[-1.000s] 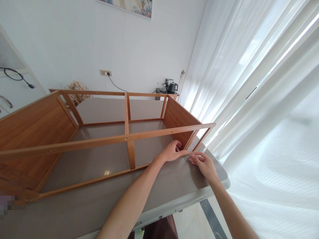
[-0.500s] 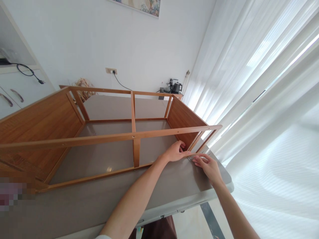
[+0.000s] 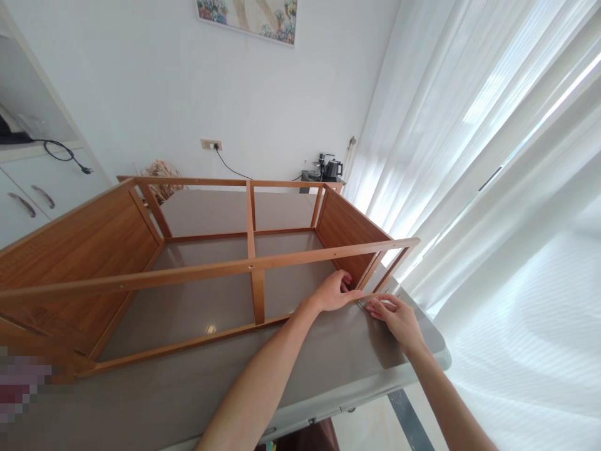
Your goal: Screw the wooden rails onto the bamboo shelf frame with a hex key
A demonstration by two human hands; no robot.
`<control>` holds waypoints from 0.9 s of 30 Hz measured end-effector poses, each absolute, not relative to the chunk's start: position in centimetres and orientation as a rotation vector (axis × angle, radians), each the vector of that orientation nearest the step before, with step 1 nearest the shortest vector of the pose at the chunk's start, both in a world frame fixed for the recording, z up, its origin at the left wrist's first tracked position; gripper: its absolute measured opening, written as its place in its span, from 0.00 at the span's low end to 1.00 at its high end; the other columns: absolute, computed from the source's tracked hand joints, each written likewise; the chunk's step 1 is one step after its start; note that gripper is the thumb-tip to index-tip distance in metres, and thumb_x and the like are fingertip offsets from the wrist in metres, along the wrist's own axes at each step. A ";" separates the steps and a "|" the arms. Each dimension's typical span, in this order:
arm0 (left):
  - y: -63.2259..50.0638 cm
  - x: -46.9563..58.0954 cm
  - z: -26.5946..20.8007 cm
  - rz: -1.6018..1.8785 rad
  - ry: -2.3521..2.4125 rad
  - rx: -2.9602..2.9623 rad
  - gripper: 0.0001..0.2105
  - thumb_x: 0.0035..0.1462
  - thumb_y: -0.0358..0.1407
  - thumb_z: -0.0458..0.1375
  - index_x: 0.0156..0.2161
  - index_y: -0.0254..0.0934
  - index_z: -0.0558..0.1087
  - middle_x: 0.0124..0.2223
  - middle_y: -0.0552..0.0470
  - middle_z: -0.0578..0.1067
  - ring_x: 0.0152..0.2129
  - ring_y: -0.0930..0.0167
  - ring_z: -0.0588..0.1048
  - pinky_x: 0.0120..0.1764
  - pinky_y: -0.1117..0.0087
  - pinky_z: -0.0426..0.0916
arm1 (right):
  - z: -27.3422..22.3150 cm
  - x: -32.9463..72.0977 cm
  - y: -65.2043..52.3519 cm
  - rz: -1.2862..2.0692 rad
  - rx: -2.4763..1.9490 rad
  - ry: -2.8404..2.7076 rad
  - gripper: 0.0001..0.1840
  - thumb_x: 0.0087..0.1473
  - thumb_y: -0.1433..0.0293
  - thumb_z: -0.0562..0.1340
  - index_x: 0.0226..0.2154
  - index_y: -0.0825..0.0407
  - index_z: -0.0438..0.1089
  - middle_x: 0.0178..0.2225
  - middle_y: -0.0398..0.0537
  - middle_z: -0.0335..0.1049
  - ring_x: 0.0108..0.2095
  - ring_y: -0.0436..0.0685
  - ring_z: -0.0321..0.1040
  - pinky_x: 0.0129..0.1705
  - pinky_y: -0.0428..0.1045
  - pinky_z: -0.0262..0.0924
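A wooden rack frame (image 3: 291,255) with slim rails and solid end panels lies across the grey table (image 3: 338,357). Its lower right corner is between my hands. My left hand (image 3: 335,291) curls over the bottom rail there, fingers inside the frame by the right end panel (image 3: 352,228) and thumb along the rail. Just outside that corner, my right hand (image 3: 394,318) pinches a thin bent metal rod (image 3: 362,304), like a hex key. Its tip lies by the rail; whether it sits in a screw I cannot tell.
White curtains (image 3: 469,207) hang close along the right side. A black kettle (image 3: 333,168) stands on a small stand at the back. A corded plug (image 3: 87,170) dangles by the white cabinet (image 3: 23,200) at left. A blurred patch covers the lower left.
The view has tilted up slightly, so the frame and table sit lower in the picture. Both hands stay at the same corner; the fingers of my right hand have shifted only a little.
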State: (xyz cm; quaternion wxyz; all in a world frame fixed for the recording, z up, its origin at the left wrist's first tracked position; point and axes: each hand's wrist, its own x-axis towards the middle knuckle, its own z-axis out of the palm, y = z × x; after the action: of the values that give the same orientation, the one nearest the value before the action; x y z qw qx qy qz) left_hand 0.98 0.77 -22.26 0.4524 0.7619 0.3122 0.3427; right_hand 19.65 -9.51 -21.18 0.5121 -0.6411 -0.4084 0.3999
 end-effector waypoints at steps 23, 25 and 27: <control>0.8 0.8 -22.0 0.809 0.741 1.877 0.27 0.53 0.53 0.63 0.49 0.35 0.66 0.47 0.45 0.73 0.36 0.70 0.73 0.39 0.68 0.70 | -21.4 18.2 -11.9 0.424 -1.629 -1.487 0.14 0.60 0.54 0.59 0.40 0.45 0.72 0.35 0.45 0.79 0.37 0.58 0.78 0.41 0.51 0.71; 0.8 0.7 -21.9 0.803 0.743 1.874 0.27 0.53 0.53 0.63 0.49 0.35 0.66 0.47 0.45 0.73 0.35 0.70 0.74 0.39 0.67 0.70 | -21.7 18.6 -11.2 0.577 -1.601 -1.353 0.19 0.57 0.50 0.61 0.40 0.47 0.72 0.35 0.46 0.80 0.38 0.60 0.78 0.42 0.53 0.72; 0.8 0.7 -21.8 0.803 0.743 1.875 0.27 0.53 0.53 0.63 0.49 0.35 0.66 0.47 0.45 0.73 0.35 0.70 0.74 0.39 0.67 0.70 | -21.8 18.8 -10.6 0.645 -1.563 -1.289 0.21 0.55 0.49 0.62 0.41 0.48 0.72 0.36 0.49 0.80 0.39 0.61 0.78 0.45 0.54 0.72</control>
State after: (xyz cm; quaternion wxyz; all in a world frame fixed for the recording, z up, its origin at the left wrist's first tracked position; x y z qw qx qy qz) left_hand 0.72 0.81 -21.83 0.4667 0.7639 0.3027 0.3270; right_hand 18.78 -10.65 -21.77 0.4861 -0.6425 -0.5298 0.2651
